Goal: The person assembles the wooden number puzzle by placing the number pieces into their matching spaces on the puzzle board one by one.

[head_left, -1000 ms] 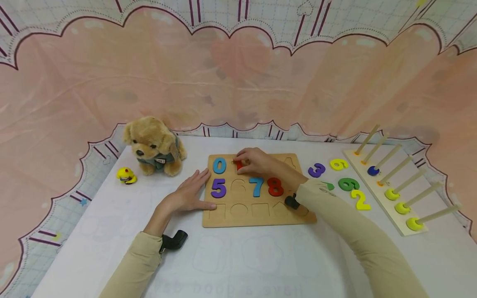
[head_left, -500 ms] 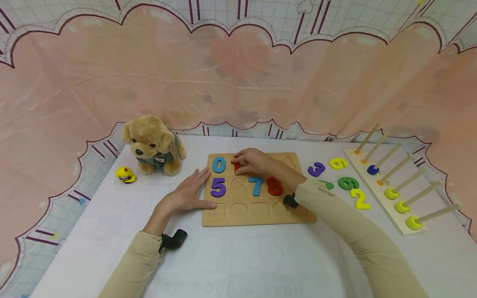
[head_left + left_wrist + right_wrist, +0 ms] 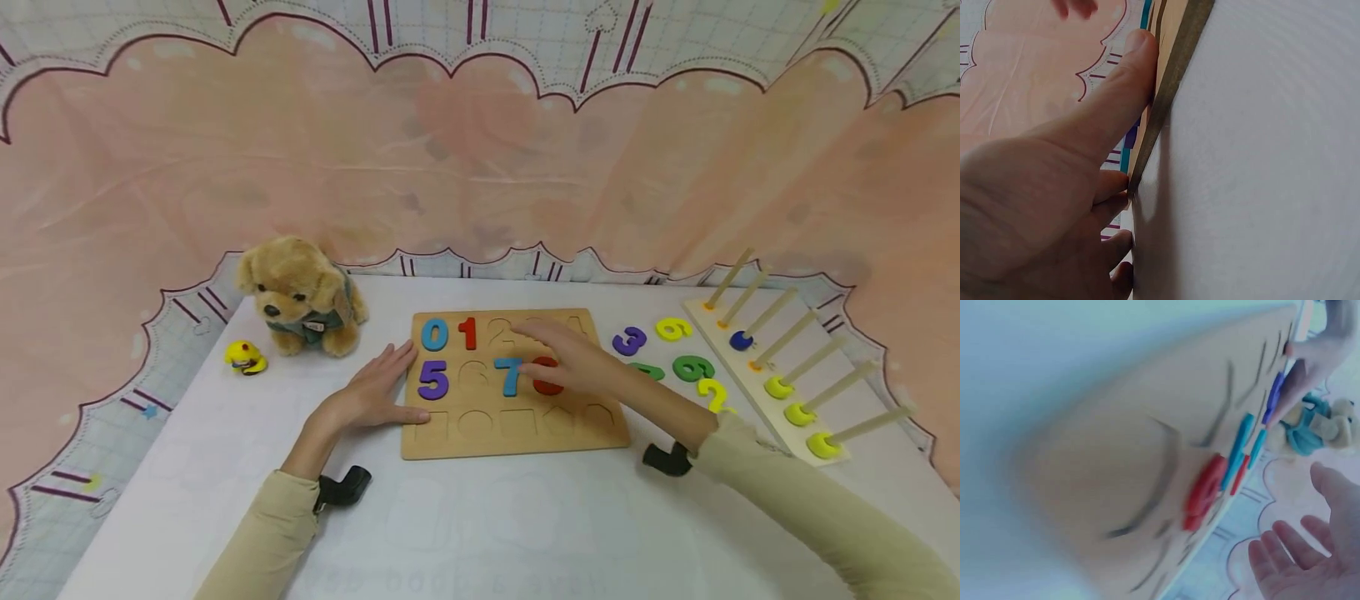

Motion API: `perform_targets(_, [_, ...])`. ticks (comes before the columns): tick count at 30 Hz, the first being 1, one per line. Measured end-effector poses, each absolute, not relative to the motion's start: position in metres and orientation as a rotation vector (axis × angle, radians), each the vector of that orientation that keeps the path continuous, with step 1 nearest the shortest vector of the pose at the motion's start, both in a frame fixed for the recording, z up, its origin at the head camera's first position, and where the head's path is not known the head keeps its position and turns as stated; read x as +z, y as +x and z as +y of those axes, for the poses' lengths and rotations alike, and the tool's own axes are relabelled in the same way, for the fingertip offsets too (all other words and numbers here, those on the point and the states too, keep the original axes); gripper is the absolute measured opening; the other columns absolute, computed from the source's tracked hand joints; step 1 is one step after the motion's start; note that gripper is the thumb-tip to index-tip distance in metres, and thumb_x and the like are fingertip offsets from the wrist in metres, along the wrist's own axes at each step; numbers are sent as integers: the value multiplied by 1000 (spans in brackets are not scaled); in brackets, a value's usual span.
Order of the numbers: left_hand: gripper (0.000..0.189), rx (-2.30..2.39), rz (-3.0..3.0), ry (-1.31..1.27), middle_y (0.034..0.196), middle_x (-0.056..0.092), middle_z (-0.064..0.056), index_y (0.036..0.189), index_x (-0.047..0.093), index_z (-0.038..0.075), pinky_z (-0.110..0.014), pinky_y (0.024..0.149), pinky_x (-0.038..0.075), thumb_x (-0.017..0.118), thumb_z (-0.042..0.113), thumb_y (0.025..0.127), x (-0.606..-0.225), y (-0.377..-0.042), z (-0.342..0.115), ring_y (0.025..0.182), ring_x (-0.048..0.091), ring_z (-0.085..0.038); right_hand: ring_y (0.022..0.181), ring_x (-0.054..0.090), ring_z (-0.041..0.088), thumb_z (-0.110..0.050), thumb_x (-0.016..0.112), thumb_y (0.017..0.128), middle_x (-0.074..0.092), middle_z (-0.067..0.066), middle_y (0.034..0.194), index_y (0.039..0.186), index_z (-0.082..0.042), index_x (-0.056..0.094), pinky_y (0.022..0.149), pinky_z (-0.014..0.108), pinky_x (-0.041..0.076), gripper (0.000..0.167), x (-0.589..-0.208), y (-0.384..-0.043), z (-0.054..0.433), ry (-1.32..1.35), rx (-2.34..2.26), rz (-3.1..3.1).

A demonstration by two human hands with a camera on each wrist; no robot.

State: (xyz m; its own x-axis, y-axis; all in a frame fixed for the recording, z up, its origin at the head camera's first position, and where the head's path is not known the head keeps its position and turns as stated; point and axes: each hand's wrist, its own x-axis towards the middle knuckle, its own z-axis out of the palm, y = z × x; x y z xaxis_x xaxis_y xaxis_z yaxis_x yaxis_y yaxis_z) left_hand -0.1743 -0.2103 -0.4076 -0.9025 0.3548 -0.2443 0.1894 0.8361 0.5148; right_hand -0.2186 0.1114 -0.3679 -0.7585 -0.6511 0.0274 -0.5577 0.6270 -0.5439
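Observation:
A wooden number board (image 3: 453,437) lies on the white table. My left hand (image 3: 372,390) rests at its left edge, thumb on the board's surface and fingers along the side, as the left wrist view also shows. My right hand (image 3: 573,358) hovers over the board's right half, holding nothing, its fingers (image 3: 1294,544) spread in the right wrist view. In the board sit a blue 0 (image 3: 434,334), a red 1 (image 3: 467,333), a purple 5 (image 3: 433,380), a blue 7 (image 3: 508,377) and a red 8 (image 3: 548,385), the last partly covered by my right hand.
Right of the board lie a purple 3 (image 3: 629,341), a yellow number (image 3: 673,328), two green numbers including one (image 3: 693,367), and a yellow 2 (image 3: 712,391). Beyond stands a pegged rack (image 3: 765,383). A plush dog (image 3: 303,300) and yellow duck (image 3: 246,357) are at the left.
My right hand has let go of the red 1, which now shows in the top row, and has moved right with its fingers spread. The left hand has stayed at the board's edge.

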Motion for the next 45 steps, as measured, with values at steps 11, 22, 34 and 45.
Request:
perform_targets(11, [108, 730, 2659, 432, 164, 4, -16, 156, 10, 3, -60, 121, 3, 70, 54, 82, -408, -171, -216, 151, -2, -41, 119, 57, 39, -20, 68, 91, 54, 22, 139, 139, 1, 46, 93, 53, 53, 58, -381, -180, 225, -753, -915, 2869])
perform_targets(22, [105, 792, 2618, 431, 165, 0, -14, 156, 8, 5, -59, 121, -3, 68, 53, 85, -408, -169, -216, 151, -8, -38, 118, 55, 46, -22, 69, 90, 51, 31, 136, 142, 7, 38, 93, 58, 49, 68, -371, -172, 282, -560, -861, 2961])
perform_targets(34, [102, 812, 2618, 449, 165, 0, -15, 156, 9, 4, -58, 121, -4, 66, 51, 87, -405, -171, -215, 151, -8, -38, 122, 50, 44, -26, 77, 84, 46, 30, 142, 143, 6, 38, 93, 54, 49, 77, -372, -165, 306, -537, -837, 2892])
perform_targets(45, [100, 788, 2632, 476, 165, 2, -16, 156, 10, 3, -59, 121, -1, 65, 51, 87, -407, -171, -213, 151, -5, -40, 123, 46, 47, -26, 79, 81, 42, 33, 141, 140, 11, 37, 95, 60, 46, 82, -382, -157, 325, -492, -755, 2864])
